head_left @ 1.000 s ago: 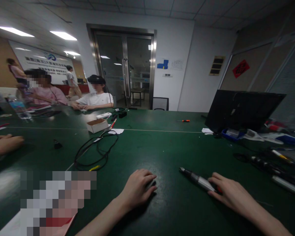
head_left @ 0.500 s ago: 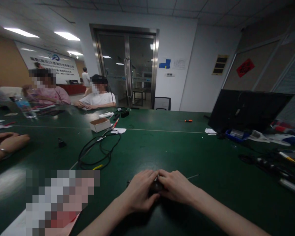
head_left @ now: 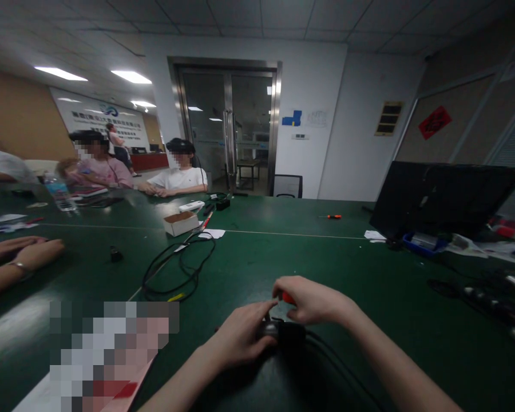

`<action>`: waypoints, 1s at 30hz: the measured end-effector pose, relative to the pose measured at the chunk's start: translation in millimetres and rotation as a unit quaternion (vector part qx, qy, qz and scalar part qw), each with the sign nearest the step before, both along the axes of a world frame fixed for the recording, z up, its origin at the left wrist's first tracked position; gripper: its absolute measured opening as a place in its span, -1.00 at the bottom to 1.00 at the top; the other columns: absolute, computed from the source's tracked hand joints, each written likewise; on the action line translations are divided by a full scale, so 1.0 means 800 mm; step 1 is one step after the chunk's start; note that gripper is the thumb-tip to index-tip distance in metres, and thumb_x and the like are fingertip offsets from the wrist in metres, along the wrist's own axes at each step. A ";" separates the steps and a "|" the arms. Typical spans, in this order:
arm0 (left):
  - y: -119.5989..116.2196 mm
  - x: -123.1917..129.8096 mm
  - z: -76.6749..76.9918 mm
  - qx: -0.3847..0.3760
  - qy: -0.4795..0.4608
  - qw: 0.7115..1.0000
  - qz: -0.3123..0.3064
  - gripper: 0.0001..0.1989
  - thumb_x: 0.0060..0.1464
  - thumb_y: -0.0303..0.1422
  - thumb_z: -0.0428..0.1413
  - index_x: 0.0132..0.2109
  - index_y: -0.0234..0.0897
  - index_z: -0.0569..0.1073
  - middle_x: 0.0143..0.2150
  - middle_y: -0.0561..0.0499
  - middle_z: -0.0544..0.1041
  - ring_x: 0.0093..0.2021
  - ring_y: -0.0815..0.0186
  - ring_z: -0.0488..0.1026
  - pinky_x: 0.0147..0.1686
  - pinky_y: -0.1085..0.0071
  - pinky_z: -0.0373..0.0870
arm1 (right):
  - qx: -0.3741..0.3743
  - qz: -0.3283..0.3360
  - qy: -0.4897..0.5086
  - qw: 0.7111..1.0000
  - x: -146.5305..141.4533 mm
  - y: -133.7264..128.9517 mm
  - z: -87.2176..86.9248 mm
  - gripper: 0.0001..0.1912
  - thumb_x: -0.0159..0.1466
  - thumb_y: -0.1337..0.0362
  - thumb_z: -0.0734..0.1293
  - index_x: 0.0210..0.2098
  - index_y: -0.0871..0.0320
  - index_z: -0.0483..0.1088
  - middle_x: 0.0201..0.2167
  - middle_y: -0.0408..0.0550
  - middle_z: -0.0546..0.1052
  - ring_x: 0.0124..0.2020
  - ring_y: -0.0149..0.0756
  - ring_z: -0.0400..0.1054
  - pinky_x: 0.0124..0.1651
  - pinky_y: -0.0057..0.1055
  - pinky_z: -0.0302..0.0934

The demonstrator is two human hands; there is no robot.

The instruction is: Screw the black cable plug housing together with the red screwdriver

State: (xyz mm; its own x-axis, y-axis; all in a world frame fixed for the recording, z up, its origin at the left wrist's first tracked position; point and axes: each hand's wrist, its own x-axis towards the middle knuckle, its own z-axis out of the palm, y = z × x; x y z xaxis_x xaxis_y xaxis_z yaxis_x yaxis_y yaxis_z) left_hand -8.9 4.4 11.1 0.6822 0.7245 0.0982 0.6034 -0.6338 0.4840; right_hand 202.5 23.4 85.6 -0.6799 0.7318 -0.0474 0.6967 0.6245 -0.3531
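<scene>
My left hand (head_left: 244, 335) rests low over the table, its fingers and thumb closed around the grey, metallic-looking end of a black cable connector (head_left: 292, 333). From the connector a dark cable (head_left: 339, 360) trails toward the lower right. Above and right of it, my right hand (head_left: 313, 300) is curled with bent fingers. A red screwdriver handle (head_left: 288, 297) shows between those fingers; its shaft is hidden. The two hands are close together, and the left fingers cover part of the connector.
On the green table (head_left: 257, 257) lie a looped black cable (head_left: 197, 274), an open small box (head_left: 181, 223) and an orange screwdriver (head_left: 333, 217). A black monitor (head_left: 446, 197) stands right. Another person's hands (head_left: 38, 252) rest at left; a blurred paper (head_left: 124, 366) lies nearer.
My right hand has lifted off the connector and moved slightly up and right, exposing the black part and its cable. The thin metal shaft behind that hand no longer shows; a red handle does.
</scene>
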 end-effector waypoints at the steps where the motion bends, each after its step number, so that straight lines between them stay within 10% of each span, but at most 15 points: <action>1: -0.001 0.000 0.001 -0.002 0.005 1.000 0.007 -0.36 0.08 -0.36 0.16 0.30 -0.27 0.19 0.21 -0.17 0.42 0.17 0.05 0.37 0.17 0.19 0.26 | 0.005 -0.011 0.022 1.000 0.005 -0.001 0.007 -0.54 0.08 0.51 0.32 -0.01 0.20 0.35 -0.09 0.05 0.50 -0.12 -0.22 0.39 -0.13 -0.39 0.27; 8: -0.005 0.001 0.004 -0.003 -0.001 1.000 0.016 -0.46 0.12 -0.34 0.18 0.24 -0.23 0.31 0.12 -0.11 0.49 0.09 0.10 0.43 0.10 0.25 0.30 | 0.063 -0.040 0.229 0.970 0.026 -0.011 0.041 -0.77 0.25 0.44 0.32 -0.12 0.14 0.30 -0.23 -0.09 0.48 -0.25 -0.33 0.37 -0.18 -0.38 0.27; 16: -0.004 0.002 -0.001 0.026 0.012 1.000 0.011 -0.56 0.16 -0.28 0.18 0.18 -0.23 0.39 -0.07 -0.08 0.53 -0.09 0.12 0.47 -0.11 0.30 0.37 | 0.249 -0.053 0.114 0.960 0.021 -0.015 0.049 -0.69 0.15 0.15 0.52 -0.39 0.14 0.33 -0.43 -0.17 0.43 -0.44 -0.37 0.28 -0.39 -0.43 0.09; 30: -0.006 0.004 0.002 0.063 0.062 0.996 -0.019 -0.61 0.28 -0.29 0.08 0.23 -0.13 0.36 -0.06 -0.07 0.48 -0.12 0.13 0.46 -0.17 0.32 0.37 | 0.065 -0.016 0.245 0.967 -0.002 -0.022 0.035 -0.83 0.37 0.30 0.29 -0.19 0.10 0.14 -0.44 -0.18 0.51 -0.45 -0.37 0.45 -0.40 -0.48 0.24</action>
State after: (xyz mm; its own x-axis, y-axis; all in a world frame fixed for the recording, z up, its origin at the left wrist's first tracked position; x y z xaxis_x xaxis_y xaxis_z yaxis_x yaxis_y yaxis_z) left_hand -5.8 0.0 12.4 0.7217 0.6850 0.0995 0.6278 -0.7083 0.3229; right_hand 200.6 5.4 113.7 -0.5746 0.7305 0.3689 0.4846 0.6670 -0.5659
